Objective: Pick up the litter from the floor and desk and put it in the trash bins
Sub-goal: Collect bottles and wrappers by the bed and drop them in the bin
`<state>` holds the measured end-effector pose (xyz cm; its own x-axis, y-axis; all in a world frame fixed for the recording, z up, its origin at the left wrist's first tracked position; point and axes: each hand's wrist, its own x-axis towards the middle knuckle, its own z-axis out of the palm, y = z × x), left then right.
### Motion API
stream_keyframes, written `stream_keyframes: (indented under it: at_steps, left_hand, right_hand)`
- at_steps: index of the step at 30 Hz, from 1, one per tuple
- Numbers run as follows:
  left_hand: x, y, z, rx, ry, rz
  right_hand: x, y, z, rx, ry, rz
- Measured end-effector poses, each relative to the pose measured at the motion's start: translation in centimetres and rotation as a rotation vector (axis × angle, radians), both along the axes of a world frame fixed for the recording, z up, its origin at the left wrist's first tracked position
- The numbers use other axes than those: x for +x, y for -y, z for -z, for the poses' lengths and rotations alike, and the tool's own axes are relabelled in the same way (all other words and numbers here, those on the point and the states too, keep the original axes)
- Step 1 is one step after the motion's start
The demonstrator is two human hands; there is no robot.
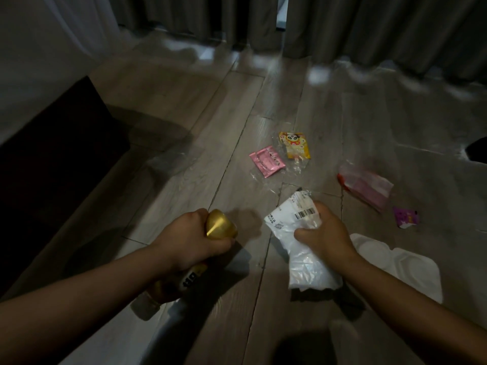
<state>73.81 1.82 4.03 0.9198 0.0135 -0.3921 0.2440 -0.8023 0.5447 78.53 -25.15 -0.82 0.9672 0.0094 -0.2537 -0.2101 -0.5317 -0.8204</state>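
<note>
Left hand (192, 241) grips the bottle (221, 223), right hand (326, 233) clutches the bag (297, 248); I'd bin both before reaching for the wrappers (267, 160).

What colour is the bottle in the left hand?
Gold, with a metallic sheen; the bottle shows best in the head view.

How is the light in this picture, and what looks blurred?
Head view: dim overall; pale glare smears on the floor near the curtains; the red-pink wrapper is blurred; the yellow wrapper and the barcode on the white bag in the right hand are sharp.
</note>
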Motion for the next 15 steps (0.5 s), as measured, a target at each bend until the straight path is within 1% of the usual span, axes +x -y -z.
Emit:
stream_keyframes:
  at_steps: [4,7,10,13,15]
  left_hand:
    - [0.8,-0.4,-0.3,-0.058,0.041,-0.012]
    - [0.8,-0.2,0.2,-0.137,0.012,0.006]
    - [0.8,0.7,0.0,-0.142,-0.029,0.038]
    - [1.8,1.4,-0.7,-0.132,0.003,0.032]
    - [2.9,1.6,-1.7,-0.143,0.030,-0.009]
  right_hand:
    - [-0.5,0.8,-0.7,-0.019,0.027,0.001]
    - [-1.0,1.7,-0.7,0.002,-0.005,0.019]
    - [-1.7,2.1,-1.1,0.017,-0.024,0.042]
    - [-1.5,2.1,-2.1,0.036,-0.001,0.104]
    - [-1.0,1.7,-3.4,0.072,-0.006,0.143]
